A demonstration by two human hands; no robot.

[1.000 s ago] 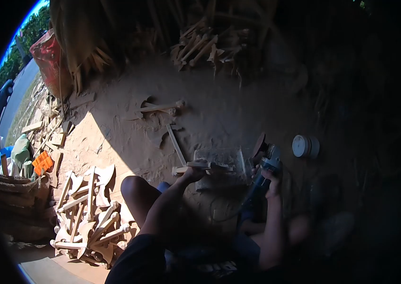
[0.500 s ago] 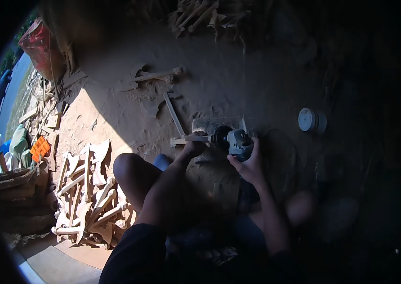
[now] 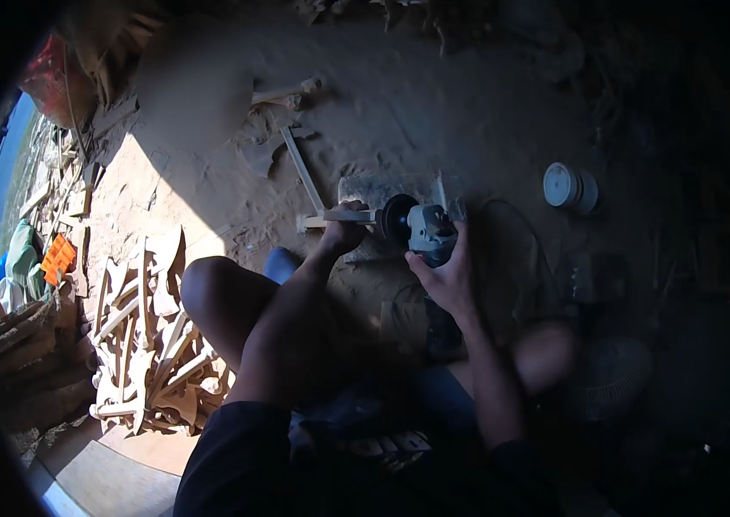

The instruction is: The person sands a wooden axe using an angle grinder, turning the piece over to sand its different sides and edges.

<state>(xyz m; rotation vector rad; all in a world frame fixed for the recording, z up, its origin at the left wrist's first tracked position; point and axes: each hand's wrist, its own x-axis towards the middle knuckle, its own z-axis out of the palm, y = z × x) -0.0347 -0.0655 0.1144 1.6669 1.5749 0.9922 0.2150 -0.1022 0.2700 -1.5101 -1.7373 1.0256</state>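
Note:
My left hand [image 3: 345, 231] is closed around a pale wooden piece [image 3: 322, 221] that lies level, its right end against or very near the dark round disc [image 3: 397, 217] of a power tool. My right hand [image 3: 451, 274] grips the grey-blue head of this angle grinder [image 3: 430, 234], thumb on its near side. Under and behind the wooden piece is a dusty block [image 3: 365, 187]. A thin wooden stick [image 3: 300, 168] slants away from the piece on the ground.
Shaped wooden parts [image 3: 143, 345] lie heaped in sunlight at the left. More pieces [image 3: 283, 96] rest on the dusty ground ahead. A white round container [image 3: 561, 185] stands at the right. An orange item [image 3: 58, 259] and a red sack [image 3: 55, 82] are at far left.
The grinder has turned and moved left, bringing its disc to the wooden piece's right end. My right hand has shifted its hold on the tool's head. The camera view has tilted downward.

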